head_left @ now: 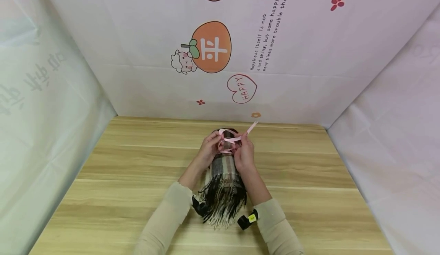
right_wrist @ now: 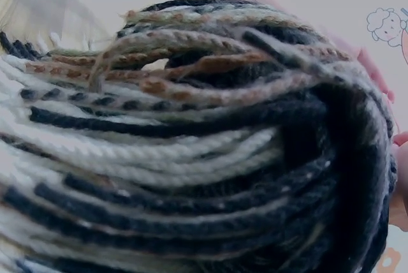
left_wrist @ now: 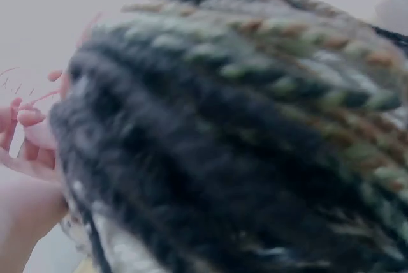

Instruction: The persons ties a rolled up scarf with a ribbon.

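Note:
A rolled plaid scarf (head_left: 223, 165) lies on the wooden table, its black and white fringe (head_left: 225, 201) spread toward the person. Around its far part runs a pink ribbon (head_left: 235, 139), which forms loops above the roll, one loose end pointing up to the right. The left hand (head_left: 208, 150) pinches the ribbon on the left side of the roll. On the right side, the right hand (head_left: 245, 153) pinches another part of it near the loose end. In both wrist views the fringe hides most of the fingers; the left hand (left_wrist: 35, 148) shows only at the frame's edge.
The table (head_left: 137, 159) has a white printed backdrop (head_left: 144, 56) behind it and white sheets on both sides. A black wrist camera (head_left: 246, 221) on the right arm and another (head_left: 200, 207) on the left sit close beside the fringe.

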A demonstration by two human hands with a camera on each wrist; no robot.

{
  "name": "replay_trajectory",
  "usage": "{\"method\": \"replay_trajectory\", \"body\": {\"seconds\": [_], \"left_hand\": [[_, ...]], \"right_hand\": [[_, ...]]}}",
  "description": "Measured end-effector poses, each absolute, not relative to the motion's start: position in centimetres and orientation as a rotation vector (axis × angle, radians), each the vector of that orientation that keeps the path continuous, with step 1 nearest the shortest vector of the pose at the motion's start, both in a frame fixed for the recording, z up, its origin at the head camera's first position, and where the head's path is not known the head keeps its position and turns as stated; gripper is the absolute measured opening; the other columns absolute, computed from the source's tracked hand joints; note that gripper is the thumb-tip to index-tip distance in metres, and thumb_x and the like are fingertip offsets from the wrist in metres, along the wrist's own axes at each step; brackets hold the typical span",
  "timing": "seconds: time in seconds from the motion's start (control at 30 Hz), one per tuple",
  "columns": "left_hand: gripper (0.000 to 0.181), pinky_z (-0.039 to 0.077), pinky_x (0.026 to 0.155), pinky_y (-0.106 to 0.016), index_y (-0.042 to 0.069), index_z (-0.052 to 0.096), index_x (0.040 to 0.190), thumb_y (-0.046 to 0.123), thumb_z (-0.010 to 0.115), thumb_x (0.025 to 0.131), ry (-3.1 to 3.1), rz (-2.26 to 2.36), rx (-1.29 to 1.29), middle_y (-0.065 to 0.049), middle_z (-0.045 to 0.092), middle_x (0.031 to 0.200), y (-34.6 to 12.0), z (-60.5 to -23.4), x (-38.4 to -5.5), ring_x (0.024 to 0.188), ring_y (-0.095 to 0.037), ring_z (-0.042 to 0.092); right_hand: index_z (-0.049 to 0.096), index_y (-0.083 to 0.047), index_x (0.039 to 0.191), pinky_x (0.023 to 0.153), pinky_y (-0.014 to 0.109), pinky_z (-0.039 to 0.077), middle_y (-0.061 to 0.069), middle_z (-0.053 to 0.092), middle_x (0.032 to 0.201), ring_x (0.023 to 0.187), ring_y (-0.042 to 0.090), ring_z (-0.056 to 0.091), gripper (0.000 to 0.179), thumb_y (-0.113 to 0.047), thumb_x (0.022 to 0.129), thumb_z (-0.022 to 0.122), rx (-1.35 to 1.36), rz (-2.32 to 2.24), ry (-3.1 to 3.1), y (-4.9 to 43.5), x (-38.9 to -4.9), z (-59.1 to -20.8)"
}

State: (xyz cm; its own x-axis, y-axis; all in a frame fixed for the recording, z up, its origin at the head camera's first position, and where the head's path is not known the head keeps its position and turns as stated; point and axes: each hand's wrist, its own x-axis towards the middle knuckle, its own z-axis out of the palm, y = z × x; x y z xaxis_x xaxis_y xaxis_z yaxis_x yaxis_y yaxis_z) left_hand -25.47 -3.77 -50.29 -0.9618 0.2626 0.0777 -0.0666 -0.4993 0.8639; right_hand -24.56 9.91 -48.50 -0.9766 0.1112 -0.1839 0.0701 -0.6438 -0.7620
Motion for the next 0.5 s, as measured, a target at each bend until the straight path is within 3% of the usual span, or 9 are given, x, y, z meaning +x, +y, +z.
{"method": "replay_trajectory", "body": {"seconds": [0.07,0.23,0.3,0.5], "left_hand": [[0.029,0.037,0.061,-0.02,0.016,0.057,0.085,0.01,0.039,0.106,1.357,2.563,0.327,0.004,0.053,0.077,-4.05,-50.44,-25.5,0.065,-0.008,0.044],[0.034,0.036,0.063,-0.019,0.014,0.055,0.083,0.004,0.033,0.106,1.187,2.578,0.363,0.004,0.054,0.08,-4.66,-50.81,-25.4,0.067,-0.01,0.045],[0.034,0.036,0.062,-0.019,0.014,0.054,0.083,0.004,0.032,0.106,1.19,2.564,0.379,0.004,0.054,0.08,-4.79,-50.83,-25.39,0.067,-0.01,0.045],[0.032,0.039,0.062,-0.019,0.014,0.053,0.082,0.004,0.033,0.105,1.317,2.509,0.39,0.003,0.051,0.076,-4.82,-50.48,-25.44,0.067,-0.009,0.047]], "right_hand": [[0.058,-0.011,0.079,0.055,0.021,0.041,0.0,0.059,0.081,0.056,0.009,0.048,0.045,-0.039,0.106,0.036,-0.345,2.809,-1.299,10.03,-24.56,-48.54],[0.05,-0.009,0.071,0.055,0.022,0.047,0.002,0.058,0.087,0.056,0.012,0.053,0.048,-0.04,0.105,0.035,-0.347,2.852,-1.233,10.4,-24.55,-48.59],[0.048,-0.009,0.071,0.056,0.022,0.047,0.003,0.053,0.085,0.057,0.012,0.054,0.048,-0.041,0.104,0.034,-0.332,2.866,-1.236,10.52,-24.57,-48.67],[0.049,-0.01,0.071,0.056,0.022,0.048,0.001,0.056,0.083,0.057,0.012,0.053,0.049,-0.044,0.103,0.036,-0.292,2.828,-1.312,10.68,-24.67,-49.13]]}}
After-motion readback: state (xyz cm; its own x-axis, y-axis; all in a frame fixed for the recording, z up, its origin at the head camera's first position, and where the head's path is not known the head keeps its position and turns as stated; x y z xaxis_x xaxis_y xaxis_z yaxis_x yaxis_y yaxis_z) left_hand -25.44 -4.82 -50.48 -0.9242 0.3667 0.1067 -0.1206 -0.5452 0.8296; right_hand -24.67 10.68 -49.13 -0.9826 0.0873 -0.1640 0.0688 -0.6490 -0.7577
